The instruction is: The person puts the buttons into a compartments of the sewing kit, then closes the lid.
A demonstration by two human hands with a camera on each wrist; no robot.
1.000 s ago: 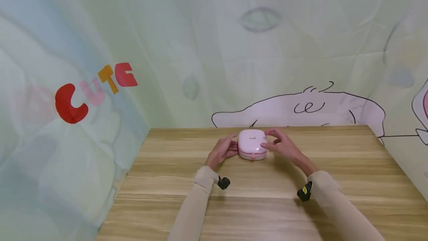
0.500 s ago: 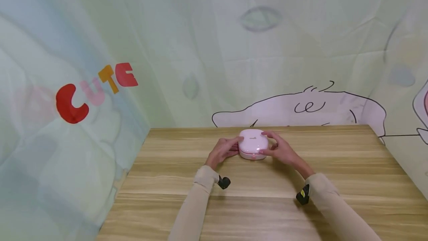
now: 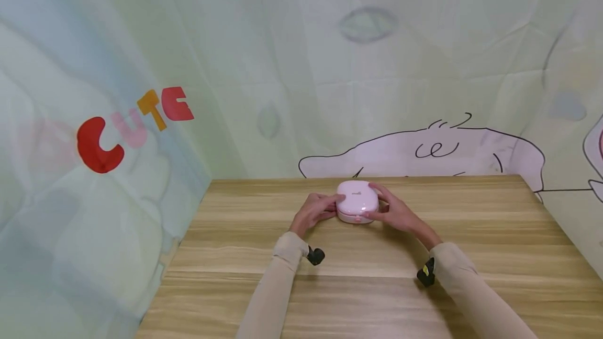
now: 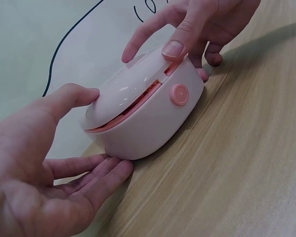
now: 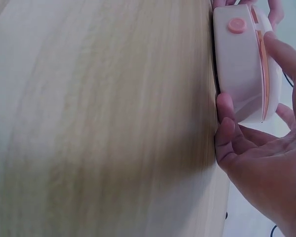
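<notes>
A small pale-pink lidded case [image 3: 356,199] with rounded corners stands at the far side of the table. On its front is a pink round button [image 4: 179,94]. A narrow gap shows along the seam between lid and base, with a coral rim inside it. My left hand [image 3: 314,213] holds the case's left side, thumb on the lid's edge and fingers low against the base. My right hand [image 3: 398,214] grips the right side. Its thumb lies at the lid's front edge, its index finger on the lid, and the other fingers bend near the base [image 5: 239,64].
The wood-grain table [image 3: 358,286] spreads out towards me. Behind it and to the left hangs a printed curtain [image 3: 264,93] with cartoon drawings and the letters CUTE. Small black devices [image 3: 315,256] sit at both wrists.
My left thumb has come down onto the lid's edge. The right hand has closed in on the case, its thumb shifting to the lid's front edge. The case has hardly moved.
</notes>
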